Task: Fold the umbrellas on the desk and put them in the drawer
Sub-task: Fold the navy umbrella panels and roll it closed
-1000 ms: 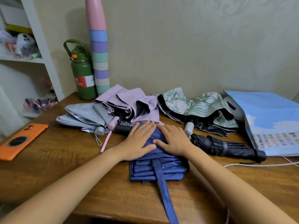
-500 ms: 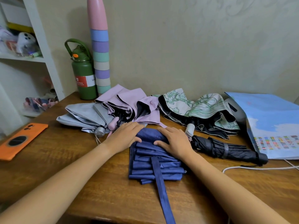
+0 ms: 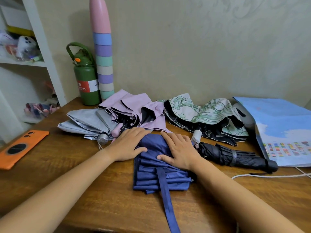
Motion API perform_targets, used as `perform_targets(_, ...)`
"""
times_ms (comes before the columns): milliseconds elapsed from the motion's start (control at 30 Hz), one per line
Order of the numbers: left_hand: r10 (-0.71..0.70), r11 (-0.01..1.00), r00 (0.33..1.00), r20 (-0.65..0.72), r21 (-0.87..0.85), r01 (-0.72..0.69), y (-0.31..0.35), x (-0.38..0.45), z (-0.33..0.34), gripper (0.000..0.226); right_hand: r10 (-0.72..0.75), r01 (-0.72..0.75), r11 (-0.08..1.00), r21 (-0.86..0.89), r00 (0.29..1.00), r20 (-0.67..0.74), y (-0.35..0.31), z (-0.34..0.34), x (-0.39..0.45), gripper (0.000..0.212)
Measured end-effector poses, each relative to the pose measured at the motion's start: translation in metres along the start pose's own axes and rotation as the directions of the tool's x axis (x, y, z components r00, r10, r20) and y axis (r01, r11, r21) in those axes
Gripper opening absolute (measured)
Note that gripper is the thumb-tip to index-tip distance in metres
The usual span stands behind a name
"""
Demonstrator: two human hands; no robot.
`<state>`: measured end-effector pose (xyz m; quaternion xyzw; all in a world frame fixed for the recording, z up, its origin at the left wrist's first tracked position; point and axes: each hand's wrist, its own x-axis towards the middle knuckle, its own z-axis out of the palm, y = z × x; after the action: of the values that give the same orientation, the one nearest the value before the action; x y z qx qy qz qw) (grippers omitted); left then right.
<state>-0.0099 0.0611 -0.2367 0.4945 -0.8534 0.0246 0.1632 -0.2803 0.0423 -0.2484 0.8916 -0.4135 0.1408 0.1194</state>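
On wooden desk (image 3: 87,195), beige wall (image 3: 193,52), white shelf (image 3: 42,47)

I see a wooden desk (image 3: 87,187) carrying navy (image 3: 161,177), black (image 3: 230,154), floral (image 3: 208,118), lilac (image 3: 134,106) and grey (image 3: 85,123) umbrellas, an orange phone (image 3: 21,147), green flask (image 3: 86,81), cup stack (image 3: 103,64), blue map sheet (image 3: 282,125), white cable (image 3: 269,176).

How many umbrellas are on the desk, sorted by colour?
Blue umbrella, under both hands: 1
Black umbrella, strapped shut: 1
Grey umbrella: 1
Lilac umbrella: 1
White umbrella with green floral print: 1
Total: 5
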Motion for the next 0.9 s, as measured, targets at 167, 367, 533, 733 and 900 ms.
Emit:
perform_targets(167,-0.03,0.982,0.984,-0.173,-0.191,-0.004,0.019,0.003,-0.008,0.068,-0.01,0.01,1.0,0.015,1.0,-0.023,0.001,0.002,-0.003,0.103)
perform_targets(367,0.091,0.993,0.989,-0.119,-0.067,-0.1,0.042,0.014,-0.008,0.053,-0.018,0.018,1.0,0.001,1.0,-0.015,0.0,0.004,-0.003,0.106)
perform_targets(533,0.056,0.994,0.988,0.147,0.081,-0.068,0.042,0.005,0.011,0.083,0.011,-0.016,0.996,0.082,0.998,0.068,0.002,-0.002,-0.004,0.114)
perform_targets(733,0.016,0.998,0.965,0.26,0.061,-0.033,0.046,0.009,0.001,0.091,0.041,-0.161,0.914,0.372,0.95,0.311,0.008,-0.036,0.011,0.086)
perform_targets(900,0.018,0.999,0.956,0.294,0.024,-0.026,0.046,0.01,0.0,0.091,0.116,-0.261,0.879,0.398,0.929,0.352,0.013,-0.034,0.021,0.074)
